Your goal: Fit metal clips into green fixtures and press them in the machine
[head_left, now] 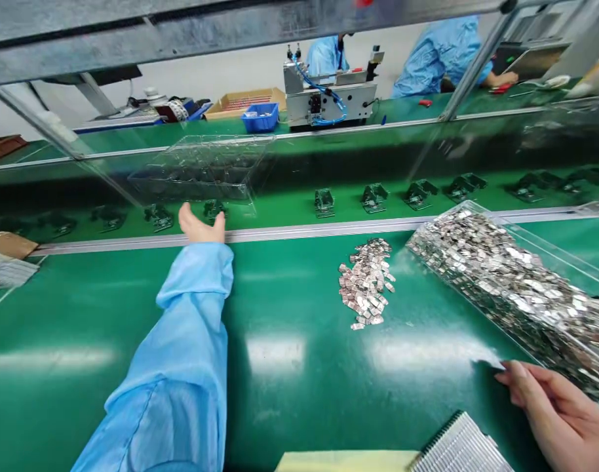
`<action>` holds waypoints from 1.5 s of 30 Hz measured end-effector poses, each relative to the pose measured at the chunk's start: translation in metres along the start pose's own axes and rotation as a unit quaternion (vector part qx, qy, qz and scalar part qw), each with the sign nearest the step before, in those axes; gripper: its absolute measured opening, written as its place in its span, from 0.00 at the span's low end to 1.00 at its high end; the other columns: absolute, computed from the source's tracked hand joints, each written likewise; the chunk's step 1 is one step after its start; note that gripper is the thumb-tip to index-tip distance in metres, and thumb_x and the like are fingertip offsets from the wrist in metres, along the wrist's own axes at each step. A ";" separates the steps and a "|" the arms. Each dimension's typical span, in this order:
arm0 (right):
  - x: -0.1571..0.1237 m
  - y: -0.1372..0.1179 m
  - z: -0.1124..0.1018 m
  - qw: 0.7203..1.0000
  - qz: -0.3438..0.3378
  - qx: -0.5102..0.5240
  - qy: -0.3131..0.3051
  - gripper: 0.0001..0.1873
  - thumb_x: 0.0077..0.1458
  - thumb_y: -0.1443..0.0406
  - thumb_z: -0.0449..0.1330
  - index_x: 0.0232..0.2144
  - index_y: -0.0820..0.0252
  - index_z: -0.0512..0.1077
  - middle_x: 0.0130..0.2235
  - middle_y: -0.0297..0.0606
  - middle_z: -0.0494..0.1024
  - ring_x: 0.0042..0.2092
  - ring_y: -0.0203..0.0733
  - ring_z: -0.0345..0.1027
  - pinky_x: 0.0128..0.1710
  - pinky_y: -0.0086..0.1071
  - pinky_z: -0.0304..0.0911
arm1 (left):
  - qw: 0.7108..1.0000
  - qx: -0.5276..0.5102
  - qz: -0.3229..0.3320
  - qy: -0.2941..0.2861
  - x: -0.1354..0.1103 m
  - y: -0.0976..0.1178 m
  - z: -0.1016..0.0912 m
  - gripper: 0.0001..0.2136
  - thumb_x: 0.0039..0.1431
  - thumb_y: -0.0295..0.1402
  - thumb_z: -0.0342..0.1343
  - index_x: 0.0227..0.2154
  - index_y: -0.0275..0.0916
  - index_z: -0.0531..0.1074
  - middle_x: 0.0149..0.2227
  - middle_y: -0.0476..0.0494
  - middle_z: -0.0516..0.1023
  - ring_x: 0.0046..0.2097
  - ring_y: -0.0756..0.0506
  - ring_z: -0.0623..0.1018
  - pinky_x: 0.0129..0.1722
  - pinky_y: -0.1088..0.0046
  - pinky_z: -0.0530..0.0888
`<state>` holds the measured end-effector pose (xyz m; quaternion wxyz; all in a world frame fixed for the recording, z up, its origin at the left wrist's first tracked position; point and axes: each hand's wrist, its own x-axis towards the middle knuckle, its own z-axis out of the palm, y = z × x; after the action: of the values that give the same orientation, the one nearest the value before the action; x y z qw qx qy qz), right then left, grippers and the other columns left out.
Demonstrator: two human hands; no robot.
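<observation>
My left hand (201,226) reaches over the rail at the edge of the green belt. Its thumb and fingers are apart, around or just in front of a small dark green-black part (213,210); whether they touch it I cannot tell. My right hand (555,406) is low at the right, with thumb and fingertips pinched together. A small pale tip shows at the fingers, too small to name. Beside that hand stands a clear bin (506,275) full of small metal pieces. A loose pile of metal pieces (366,282) lies on the green table (289,295).
More dark parts (375,196) sit along the belt (284,213), below a clear plastic tray (206,164). A ridged silvery block (461,446) and a yellow sheet (346,461) lie at the near edge. Across the belt are a machine (329,98), a blue bin (260,118) and two people.
</observation>
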<state>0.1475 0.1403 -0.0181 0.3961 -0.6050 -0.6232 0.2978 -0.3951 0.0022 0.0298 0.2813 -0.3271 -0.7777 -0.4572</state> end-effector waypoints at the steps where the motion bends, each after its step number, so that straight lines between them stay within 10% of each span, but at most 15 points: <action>1: 0.001 -0.002 -0.002 0.999 -0.010 -0.025 -0.032 0.16 0.39 0.41 0.60 0.24 0.39 0.76 0.26 0.56 0.76 0.23 0.53 0.69 0.23 0.48 0.56 | 1.000 -0.019 -0.018 -0.011 0.004 -0.005 -0.004 0.24 0.61 0.43 0.57 0.56 0.37 0.63 0.57 0.38 0.72 0.62 0.34 0.65 0.58 0.46 0.65; 6: 0.008 -0.030 -0.007 0.975 -0.007 -0.083 -0.206 0.22 0.50 0.43 0.58 0.31 0.54 0.75 0.27 0.43 0.78 0.28 0.49 0.72 0.27 0.41 0.68 | 0.991 -0.013 -0.106 -0.077 0.015 -0.024 0.006 0.28 0.64 0.46 0.51 0.57 0.27 0.61 0.42 0.44 0.79 0.60 0.38 0.70 0.45 0.56 0.64; 11: 0.025 -0.076 0.036 0.936 -0.154 -0.137 -0.285 0.15 0.57 0.55 0.55 0.36 0.57 0.76 0.33 0.39 0.80 0.34 0.45 0.74 0.35 0.36 0.70 | 0.983 0.017 -0.166 -0.070 -0.014 -0.003 0.014 0.31 0.55 0.47 0.59 0.55 0.29 0.67 0.43 0.41 0.80 0.49 0.37 0.79 0.48 0.56 0.74; 18: 0.050 -0.104 0.117 0.914 -0.208 -0.209 -0.278 0.03 0.54 0.65 0.62 0.31 0.57 0.76 0.30 0.36 0.77 0.30 0.42 0.70 0.32 0.32 0.64 | 0.977 -0.006 -0.086 -0.193 -0.127 0.063 -0.048 0.24 0.49 0.47 0.64 0.47 0.39 0.76 0.40 0.43 0.83 0.41 0.38 0.83 0.47 0.57 0.78; 22: 0.050 -0.101 0.125 0.914 -0.208 -0.220 -0.270 0.05 0.53 0.67 0.64 0.26 0.57 0.73 0.30 0.36 0.75 0.30 0.41 0.68 0.30 0.31 0.59 | 0.955 -0.073 -0.032 -0.287 -0.146 0.071 -0.068 0.33 0.47 0.49 0.66 0.55 0.41 0.68 0.52 0.38 0.78 0.49 0.36 0.80 0.52 0.57 0.76; 26: 0.047 -0.096 0.109 0.917 -0.197 -0.198 -0.285 0.09 0.50 0.70 0.65 0.21 0.58 0.70 0.27 0.34 0.73 0.27 0.38 0.65 0.28 0.30 0.57 | 0.896 -0.104 0.055 -0.428 -0.125 0.065 -0.060 0.53 0.42 0.48 0.69 0.67 0.42 0.46 0.68 0.31 0.55 0.67 0.31 0.60 0.63 0.50 0.63; 30: 0.040 -0.092 0.083 0.926 -0.168 -0.155 -0.300 0.12 0.47 0.72 0.64 0.19 0.57 0.68 0.23 0.32 0.72 0.25 0.37 0.65 0.26 0.29 0.58 | 0.839 -0.100 0.119 -0.521 -0.105 0.063 -0.047 0.45 0.44 0.47 0.68 0.64 0.41 0.55 0.62 0.32 0.67 0.64 0.29 0.65 0.61 0.46 0.63; 35: 0.007 -0.087 0.033 0.941 -0.116 -0.061 -0.311 0.04 0.54 0.67 0.60 0.27 0.58 0.72 0.22 0.31 0.74 0.24 0.38 0.71 0.25 0.28 0.64 | 0.877 -0.158 0.062 -0.449 -0.117 0.076 -0.045 0.31 0.44 0.45 0.67 0.50 0.39 0.68 0.52 0.36 0.74 0.54 0.34 0.75 0.54 0.53 0.73; 38: -0.027 -0.083 -0.006 0.954 -0.102 0.019 -0.283 0.08 0.56 0.62 0.59 0.34 0.58 0.76 0.27 0.34 0.77 0.27 0.38 0.71 0.27 0.29 0.67 | 0.877 -0.271 -0.073 -0.391 -0.144 0.109 -0.050 0.29 0.40 0.43 0.69 0.44 0.39 0.66 0.47 0.39 0.74 0.48 0.38 0.79 0.48 0.57 0.78; 45: -0.117 -0.069 -0.070 0.959 0.001 0.219 -0.178 0.09 0.53 0.58 0.65 0.31 0.58 0.78 0.25 0.34 0.76 0.27 0.37 0.68 0.27 0.29 0.65 | 0.691 -0.473 -0.199 -0.509 -0.215 0.241 -0.074 0.27 0.41 0.33 0.71 0.44 0.39 0.65 0.45 0.42 0.77 0.47 0.42 0.79 0.49 0.64 0.77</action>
<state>0.1662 0.0110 0.0603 0.4012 -0.4409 -0.6029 0.5302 -0.0655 -0.0297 0.0295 -0.4467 -0.4374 -0.5291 -0.5738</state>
